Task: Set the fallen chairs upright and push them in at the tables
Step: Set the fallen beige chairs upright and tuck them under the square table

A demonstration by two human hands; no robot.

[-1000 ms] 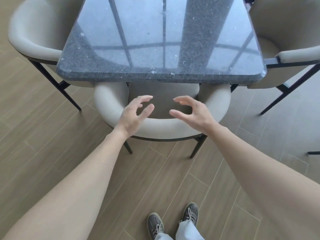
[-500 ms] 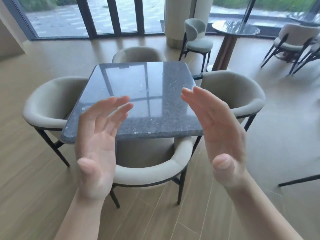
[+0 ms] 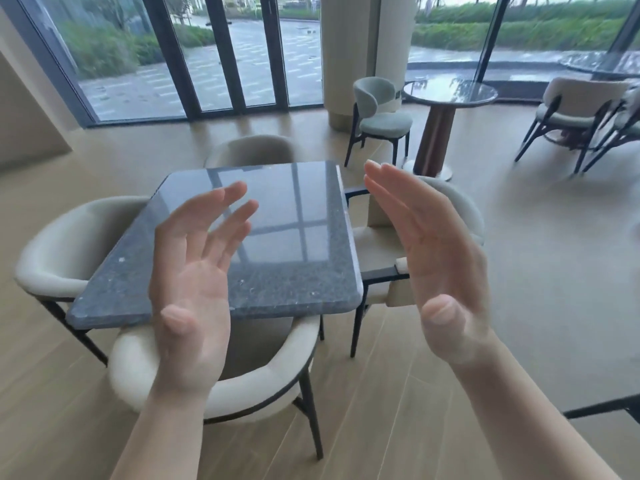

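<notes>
Since half a second ago the view has tipped up a little further, taking in more of the windows [image 3: 214, 53] and the far room, while both hands have stayed raised in front of the camera and drifted slightly up and right. The left hand [image 3: 194, 289] and right hand [image 3: 440, 268] are lifted palms facing each other, fingers spread and loose, holding nothing and touching nothing.

Below and between them stands the near chair [image 3: 249, 386], upright and pushed in under the near edge of the square dark stone table [image 3: 287, 237]. Its curved backrest lies under the left wrist in the view, clear of both hands. Three more cream chairs sit tucked in at the table: the left chair [image 3: 69, 244], the far chair [image 3: 252, 150] and the right chair [image 3: 460, 206].

The left hand covers part of the near chair's backrest and the table's near edge. The right hand hides most of the right chair's arm and seat. The far chair shows only its backrest top above the tabletop. At the far right, a round table [image 3: 450, 93] with a green chair [image 3: 377, 112] and further chairs [image 3: 581, 112] look smeared by motion blur. A dark bar [image 3: 602, 407] enters at the right edge, cut off, and I cannot tell what it belongs to.
</notes>
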